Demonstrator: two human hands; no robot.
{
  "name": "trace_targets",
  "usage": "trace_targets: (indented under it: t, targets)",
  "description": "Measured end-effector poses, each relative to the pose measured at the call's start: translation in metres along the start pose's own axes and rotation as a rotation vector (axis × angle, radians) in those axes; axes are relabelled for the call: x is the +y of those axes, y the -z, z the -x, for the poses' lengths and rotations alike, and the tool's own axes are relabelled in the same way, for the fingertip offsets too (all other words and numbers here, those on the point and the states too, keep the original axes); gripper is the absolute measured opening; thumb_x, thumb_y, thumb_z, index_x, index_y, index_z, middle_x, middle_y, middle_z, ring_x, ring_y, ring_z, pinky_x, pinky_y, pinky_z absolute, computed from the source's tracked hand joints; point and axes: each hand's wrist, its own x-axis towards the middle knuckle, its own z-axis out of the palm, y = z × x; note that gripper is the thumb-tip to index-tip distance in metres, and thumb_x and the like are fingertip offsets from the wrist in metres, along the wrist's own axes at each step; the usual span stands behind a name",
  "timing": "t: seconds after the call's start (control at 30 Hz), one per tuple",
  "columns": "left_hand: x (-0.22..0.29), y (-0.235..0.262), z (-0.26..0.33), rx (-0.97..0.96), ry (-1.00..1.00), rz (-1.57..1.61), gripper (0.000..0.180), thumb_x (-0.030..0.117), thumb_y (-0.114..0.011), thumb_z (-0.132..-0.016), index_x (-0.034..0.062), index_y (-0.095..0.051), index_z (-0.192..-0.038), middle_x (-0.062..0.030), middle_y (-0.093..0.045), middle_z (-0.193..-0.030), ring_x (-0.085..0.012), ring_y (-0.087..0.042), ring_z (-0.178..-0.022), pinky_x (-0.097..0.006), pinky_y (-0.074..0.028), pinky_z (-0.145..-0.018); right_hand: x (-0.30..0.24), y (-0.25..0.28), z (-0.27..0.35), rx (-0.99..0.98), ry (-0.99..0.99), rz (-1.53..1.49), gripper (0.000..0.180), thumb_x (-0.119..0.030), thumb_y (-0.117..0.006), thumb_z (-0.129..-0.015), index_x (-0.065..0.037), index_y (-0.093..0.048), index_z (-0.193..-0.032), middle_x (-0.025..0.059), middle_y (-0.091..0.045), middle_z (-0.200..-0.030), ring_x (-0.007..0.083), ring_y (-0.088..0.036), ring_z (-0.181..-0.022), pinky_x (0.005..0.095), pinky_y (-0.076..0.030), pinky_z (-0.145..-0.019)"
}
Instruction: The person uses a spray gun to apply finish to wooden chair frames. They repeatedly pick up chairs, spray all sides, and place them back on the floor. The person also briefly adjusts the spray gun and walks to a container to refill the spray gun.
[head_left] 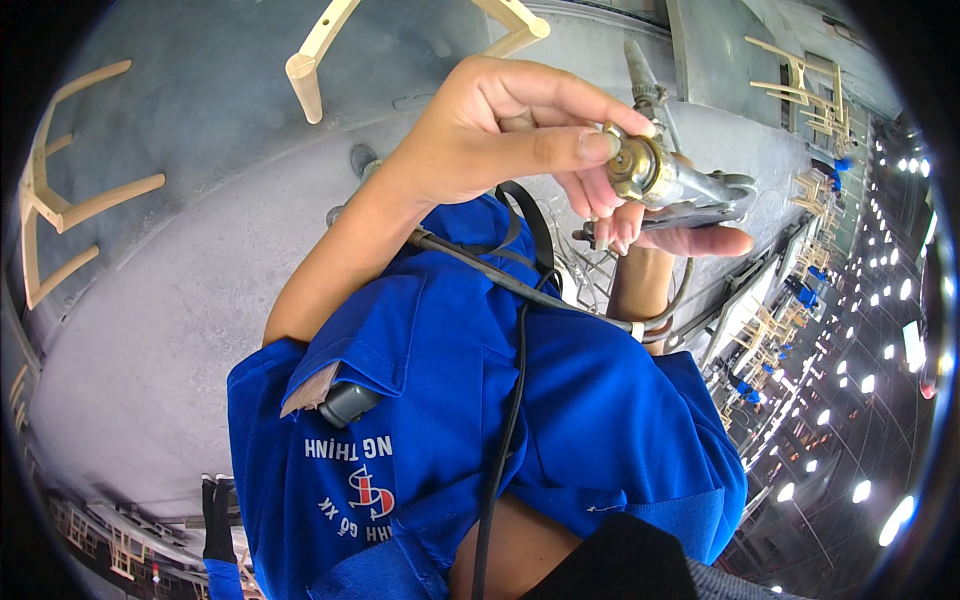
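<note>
In front of my chest a metal spray gun [715, 188] is held up, its round brass nozzle cap [630, 165] facing back toward me. My left hand [485, 125] is closed on that cap, thumb and forefinger pinching its rim. Below the gun body my right hand [695, 241] supports it, thumb stretched out along the underside. Part of the right hand's grip is hidden behind the gun and the left fingers. A metal fitting [645, 85] rises at the gun's far side. A hose [520, 287] runs across my blue shirt toward the right forearm.
Pale wooden chair frames [75, 200] stand at the left, and another wooden frame [318, 60] is at the far side. More frames [800, 85] stand at the far right. A person's dark-clothed legs [217, 520] show at the lower left. Grey floor [170, 330] lies around me.
</note>
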Motion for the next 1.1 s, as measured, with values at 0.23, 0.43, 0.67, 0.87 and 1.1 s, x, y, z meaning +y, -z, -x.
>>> trace_targets:
  t: [0.23, 0.43, 0.67, 0.87, 1.1]
  targets:
    - [-0.007, 0.000, -0.008, -0.021, -0.015, -0.010, 0.029, 0.003, -0.064, -0.097, -0.0094, -0.064, -0.123, -0.0190, -0.074, -0.091, -0.0235, -0.075, -0.080, -0.033, -0.064, -0.068, -0.008, 0.005, 0.000, -0.025, 0.010, -0.075, 0.102, -0.092, -0.054, -0.070, 0.003, -0.055, -0.109, 0.0199, -0.065, -0.083, 0.0262, -0.065, -0.066, 0.0328, -0.053, -0.054]
    - [-0.015, -0.002, -0.019, -0.021, 0.010, 0.041, 0.031, 0.002, -0.063, -0.096, -0.0108, -0.062, -0.124, -0.0202, -0.073, -0.092, -0.0243, -0.075, -0.082, -0.034, -0.064, -0.071, -0.022, 0.019, 0.006, -0.019, -0.040, -0.051, 0.105, -0.093, -0.055, -0.068, 0.003, -0.055, -0.109, 0.0184, -0.065, -0.081, 0.0261, -0.065, -0.065, 0.0316, -0.052, -0.052]
    - [-0.016, -0.002, -0.034, -0.053, -0.016, -0.034, 0.032, 0.004, -0.059, -0.098, -0.0113, -0.061, -0.127, -0.0210, -0.073, -0.094, -0.0257, -0.074, -0.083, -0.036, -0.063, -0.074, -0.034, 0.030, 0.004, -0.029, -0.053, -0.030, 0.106, -0.092, -0.054, -0.069, 0.004, -0.054, -0.113, 0.0198, -0.066, -0.083, 0.0239, -0.064, -0.064, 0.0303, -0.051, -0.052]
    - [-0.024, 0.002, -0.039, 0.024, -0.026, 0.035, 0.031, 0.005, -0.058, -0.099, -0.0099, -0.062, -0.125, -0.0195, -0.074, -0.094, -0.0246, -0.074, -0.083, -0.034, -0.062, -0.077, -0.046, 0.036, 0.003, 0.040, -0.027, 0.045, 0.108, -0.094, -0.049, -0.072, 0.003, -0.054, -0.118, 0.0194, -0.064, -0.088, 0.0225, -0.061, -0.065, 0.0373, -0.052, -0.067]
    - [-0.038, 0.050, 0.021, 0.308, 0.405, -0.556, 0.028, 0.015, -0.057, -0.102, -0.0041, -0.067, -0.120, -0.0138, -0.075, -0.098, -0.0180, -0.072, -0.087, -0.031, -0.058, -0.079, -0.086, 0.065, -0.008, 0.770, -0.006, 0.576, 0.077, -0.075, -0.044, -0.093, 0.000, -0.055, -0.111, 0.0074, -0.055, -0.080, 0.0177, -0.055, -0.069, 0.0234, -0.037, -0.048]
